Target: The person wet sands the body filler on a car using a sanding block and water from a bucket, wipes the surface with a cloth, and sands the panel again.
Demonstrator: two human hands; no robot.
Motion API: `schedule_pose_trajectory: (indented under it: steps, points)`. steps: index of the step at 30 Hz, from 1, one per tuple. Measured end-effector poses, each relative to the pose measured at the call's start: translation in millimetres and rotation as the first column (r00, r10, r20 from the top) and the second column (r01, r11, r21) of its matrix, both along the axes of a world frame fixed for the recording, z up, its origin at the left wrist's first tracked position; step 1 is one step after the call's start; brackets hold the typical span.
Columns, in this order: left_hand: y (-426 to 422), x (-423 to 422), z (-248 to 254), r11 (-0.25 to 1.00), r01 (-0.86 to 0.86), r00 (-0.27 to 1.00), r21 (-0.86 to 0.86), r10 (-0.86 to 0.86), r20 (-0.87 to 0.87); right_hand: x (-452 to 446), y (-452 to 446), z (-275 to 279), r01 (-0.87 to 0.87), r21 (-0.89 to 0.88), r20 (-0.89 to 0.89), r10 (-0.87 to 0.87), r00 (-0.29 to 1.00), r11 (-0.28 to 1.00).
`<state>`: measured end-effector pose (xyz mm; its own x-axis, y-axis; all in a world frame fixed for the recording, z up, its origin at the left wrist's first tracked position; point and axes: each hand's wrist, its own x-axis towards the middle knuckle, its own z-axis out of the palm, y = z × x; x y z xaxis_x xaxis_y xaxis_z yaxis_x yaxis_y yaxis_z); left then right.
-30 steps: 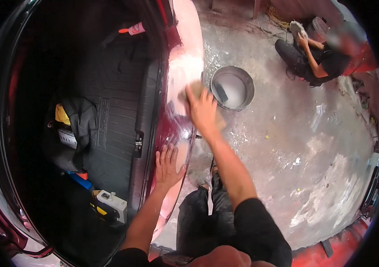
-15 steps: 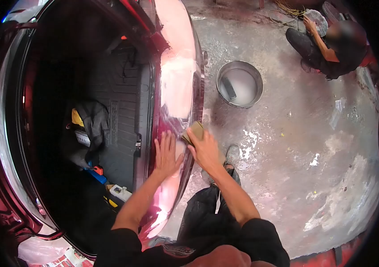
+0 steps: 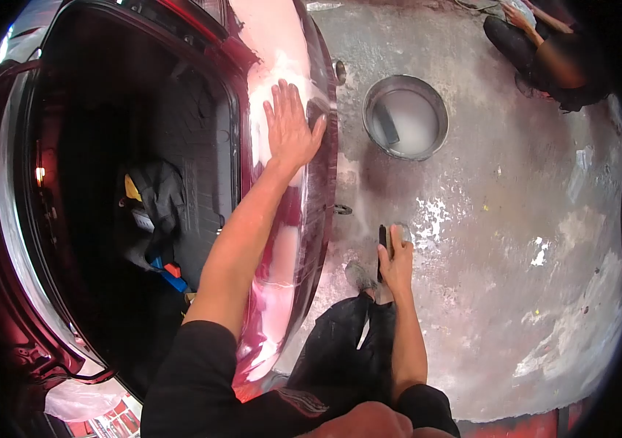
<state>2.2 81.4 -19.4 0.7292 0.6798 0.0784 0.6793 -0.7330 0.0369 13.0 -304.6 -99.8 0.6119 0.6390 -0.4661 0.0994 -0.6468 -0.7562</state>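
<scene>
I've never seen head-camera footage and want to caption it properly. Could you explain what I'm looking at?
There is no robot here: a camera worn on a person's head looks forward and down at their bare hands. The left hand lies flat on a maroon car's body, which has pale patches. The right hand holds a thin dark piece, seen edge-on. On the floor stands a round tub of cloudy liquid; a dark block rests inside. A second person is at upper right.
</scene>
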Motion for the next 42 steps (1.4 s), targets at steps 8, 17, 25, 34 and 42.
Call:
schedule_pose_trajectory:
  steps: [8,17,25,34,42]
  points:
    - [-83,-84,20,0.987,0.085,0.99,-0.137,-0.099,-0.1,-35,16,4,-0.081,0.074,-0.038,0.083,0.996,0.994]
    - [-148,-156,28,0.966,0.06,0.978,-0.252,-0.108,-0.181,-86,16,-4,-0.183,0.084,0.003,0.183,0.983,0.98]
    - [-188,-241,36,0.929,0.073,0.975,-0.363,-0.143,-0.168,-72,108,66,-0.09,0.181,0.205,0.052,0.977,0.979]
    - [-180,-279,28,0.949,0.155,0.988,-0.275,-0.144,0.06,-47,255,117,-0.142,0.12,0.553,0.053,0.832,0.982]
    - [-182,-277,24,0.952,0.094,0.991,-0.29,-0.118,-0.068,-26,297,97,-0.199,0.063,0.733,0.09,0.674,0.978]
